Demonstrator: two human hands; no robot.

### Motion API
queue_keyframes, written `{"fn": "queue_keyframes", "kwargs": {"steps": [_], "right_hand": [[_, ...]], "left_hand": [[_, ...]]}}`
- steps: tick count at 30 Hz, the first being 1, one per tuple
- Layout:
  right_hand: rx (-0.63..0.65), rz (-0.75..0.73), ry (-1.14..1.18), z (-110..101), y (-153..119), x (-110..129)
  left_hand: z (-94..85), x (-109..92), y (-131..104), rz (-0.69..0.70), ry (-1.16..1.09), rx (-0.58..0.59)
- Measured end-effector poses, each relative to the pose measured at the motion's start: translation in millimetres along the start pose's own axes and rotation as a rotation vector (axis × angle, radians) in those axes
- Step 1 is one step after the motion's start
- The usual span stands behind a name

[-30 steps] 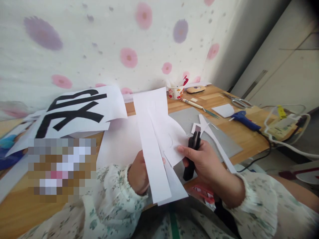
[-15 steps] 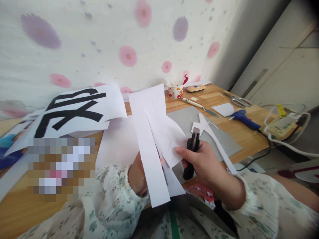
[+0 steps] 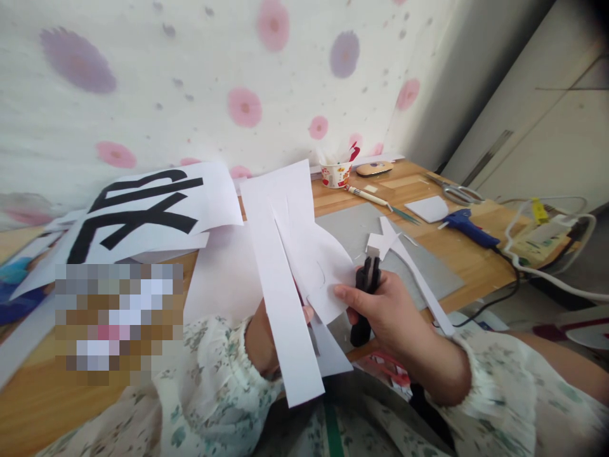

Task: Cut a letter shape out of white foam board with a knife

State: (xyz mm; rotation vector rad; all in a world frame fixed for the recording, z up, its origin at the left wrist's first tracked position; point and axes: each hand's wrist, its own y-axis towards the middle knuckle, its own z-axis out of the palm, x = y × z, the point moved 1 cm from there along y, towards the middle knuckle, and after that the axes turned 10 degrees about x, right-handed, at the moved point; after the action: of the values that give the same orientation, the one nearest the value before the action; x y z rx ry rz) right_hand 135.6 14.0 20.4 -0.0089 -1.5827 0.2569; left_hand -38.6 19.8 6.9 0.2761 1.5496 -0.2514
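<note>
A cut white paper sheet (image 3: pixel 323 260) is held up in front of me, with slits and a long strip (image 3: pixel 290 317) partly parted from it. Behind that strip, my left hand (image 3: pixel 264 339) is closed on the paper; most of its fingers are hidden, but a fingertip shows through the gap. My right hand (image 3: pixel 392 311) wraps round a black utility knife (image 3: pixel 365 295), its blade end pointing up and away. The right thumb also presses on the sheet's right edge. Below the paper lies a grey cutting mat (image 3: pixel 428 266) with white cut-off pieces (image 3: pixel 416 273).
A blue glue gun (image 3: pixel 471 228), scissors (image 3: pixel 457 192), a pen-like craft tool (image 3: pixel 366 195), a computer mouse (image 3: pixel 375 169) and a paper cup (image 3: pixel 335 175) stand toward the back right. Printed sheets with black strokes (image 3: pixel 157 216) lie left. A cable and power strip (image 3: pixel 547 231) sit at the right edge.
The paper sheet has tilted slightly, its top shifting left and the strip's lower end dropping a little. More of the left fingertip shows in the gap. The right hand has barely moved.
</note>
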Motion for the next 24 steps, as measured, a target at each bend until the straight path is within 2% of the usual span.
{"fn": "queue_keyframes", "kwargs": {"steps": [2,4,10,16,24], "right_hand": [[-0.003,-0.001,-0.005,0.0,0.2,0.0],[-0.008,-0.002,-0.005,0.1,0.5,-0.2],[-0.013,0.005,0.002,0.8,-0.1,-0.2],[-0.056,0.019,0.045,1.3,-0.5,-0.6],[-0.041,0.016,0.018,2.6,-1.4,0.5]], "left_hand": [[-1.2,2.9,-0.9,0.006,-0.045,0.152],[-3.4,6.4,-1.9,0.019,-0.057,0.211],[-3.3,5.2,-2.9,-0.009,-0.046,0.165],[6.3,-7.4,-4.6,0.065,-0.044,0.16],[-0.3,9.8,-8.2,0.026,0.035,0.13]]}}
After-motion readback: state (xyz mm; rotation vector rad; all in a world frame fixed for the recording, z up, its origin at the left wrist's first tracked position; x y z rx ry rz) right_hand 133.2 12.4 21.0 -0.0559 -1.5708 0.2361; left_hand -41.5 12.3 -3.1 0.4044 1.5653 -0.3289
